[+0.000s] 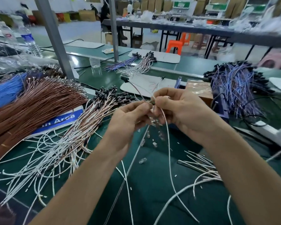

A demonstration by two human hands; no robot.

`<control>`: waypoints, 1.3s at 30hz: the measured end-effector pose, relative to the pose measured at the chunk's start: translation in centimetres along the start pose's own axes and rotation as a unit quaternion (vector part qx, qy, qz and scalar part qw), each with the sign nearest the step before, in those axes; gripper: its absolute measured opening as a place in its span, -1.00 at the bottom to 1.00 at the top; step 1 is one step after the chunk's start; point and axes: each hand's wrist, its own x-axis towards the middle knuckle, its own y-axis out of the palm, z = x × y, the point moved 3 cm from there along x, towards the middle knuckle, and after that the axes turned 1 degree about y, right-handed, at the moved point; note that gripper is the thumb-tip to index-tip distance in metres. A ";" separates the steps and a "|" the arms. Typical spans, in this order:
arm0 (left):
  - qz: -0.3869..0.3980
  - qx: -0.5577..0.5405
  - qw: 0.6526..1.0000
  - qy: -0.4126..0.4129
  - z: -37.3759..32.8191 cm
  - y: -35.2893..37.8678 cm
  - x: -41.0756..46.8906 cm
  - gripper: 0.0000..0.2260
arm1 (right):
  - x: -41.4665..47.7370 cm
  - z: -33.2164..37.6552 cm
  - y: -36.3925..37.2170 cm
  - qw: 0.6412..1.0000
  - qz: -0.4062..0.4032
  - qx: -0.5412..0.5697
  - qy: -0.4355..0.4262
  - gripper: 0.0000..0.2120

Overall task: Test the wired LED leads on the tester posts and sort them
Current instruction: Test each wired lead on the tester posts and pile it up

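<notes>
Both hands meet at the middle of the view above the green bench. My left hand (pixel 130 117) pinches a thin wired LED lead (pixel 137 90) whose black holder points up and away. My right hand (pixel 177 109) pinches the same spot, and a white wire (pixel 169 153) trails down from it toward me. Several small clear LEDs (pixel 154 144) lie on the mat just below the hands. A large fan of white and brown leads with black holders (pixel 81 124) lies to the left. The tester (pixel 221 104) is a dark block right of my right hand, partly hidden.
Brown wire bundles (pixel 31 104) and blue ones (pixel 5 91) are stacked at far left. A heap of purple-blue leads (pixel 235 85) sits at right. Sorted bunches (pixel 133 64) lie on a white pad behind. Loose white wires (pixel 199 166) scatter near me. A metal post (pixel 55 38) rises at left.
</notes>
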 end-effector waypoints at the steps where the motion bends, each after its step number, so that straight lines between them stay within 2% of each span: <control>1: -0.003 -0.009 1.000 0.005 -0.4 0.4 -0.1 -0.92 | -0.5 0.6 -0.7 1.000 -0.001 -0.007 -0.007 -0.91; 4: -0.019 0.034 0.999 0.036 -1.5 1.9 -0.5 -0.84 | -2.2 2.2 -2.7 0.999 -0.009 -0.034 -0.034 -0.81; 8: -0.034 0.091 0.994 0.044 -2.3 4.1 -0.5 -0.85 | -3.8 2.7 -5.2 0.993 -0.100 0.005 -0.055 -0.86; 11: 0.033 0.134 0.990 0.009 -1.3 6.1 -1.0 -0.79 | -5.1 1.6 -6.8 0.986 -0.144 0.074 -0.042 -0.80; 14: 0.102 0.143 0.984 -0.007 0.5 8.3 -2.0 -0.66 | -6.7 0.4 -8.3 0.975 -0.153 0.149 -0.062 -0.78; 16: 0.118 0.141 0.983 -0.006 1.5 9.7 -2.6 -0.63 | -7.5 -0.1 -9.1 0.966 -0.155 0.191 -0.074 -0.77; 21: 0.158 0.146 0.977 0.005 2.4 13.2 -3.1 -0.67 | -8.6 -0.6 -10.8 0.940 -0.191 0.266 -0.098 -0.75; 23: 0.173 0.183 0.967 0.027 2.1 13.9 -3.0 -0.66 | -9.0 -0.2 -11.6 0.924 -0.215 0.295 -0.109 -0.74; 27: 0.142 0.317 0.927 0.145 0.3 14.2 -1.9 -0.73 | -9.8 -0.3 -12.9 0.909 -0.243 0.319 -0.116 -0.79; 29: 0.128 0.424 0.870 0.215 -0.6 14.3 -1.3 -0.81 | -10.3 -1.7 -13.2 0.912 -0.264 0.296 -0.101 -0.77; 31: 0.123 0.519 0.812 0.238 -0.7 14.1 -1.1 -0.88 | -11.2 -3.8 -13.4 0.921 -0.275 0.271 -0.059 -0.76; 33: 0.113 0.555 0.791 0.231 0.0 13.5 -1.1 -0.94 | -12.4 -6.2 -13.4 0.939 -0.255 0.231 0.008 -0.76; 35: 0.108 0.547 0.801 0.218 1.3 13.0 -1.2 -0.96 | -13.6 -8.3 -13.1 0.955 -0.191 0.210 0.085 -0.71; 37: 0.112 0.541 0.808 0.205 2.9 12.7 -1.5 -0.96 | -14.6 -9.5 -12.5 0.955 -0.102 0.235 0.151 -0.66; 39: 0.118 0.540 0.811 0.192 4.4 12.4 -1.8 -0.96 | -15.4 -9.8 -12.0 0.945 -0.017 0.288 0.153 -0.57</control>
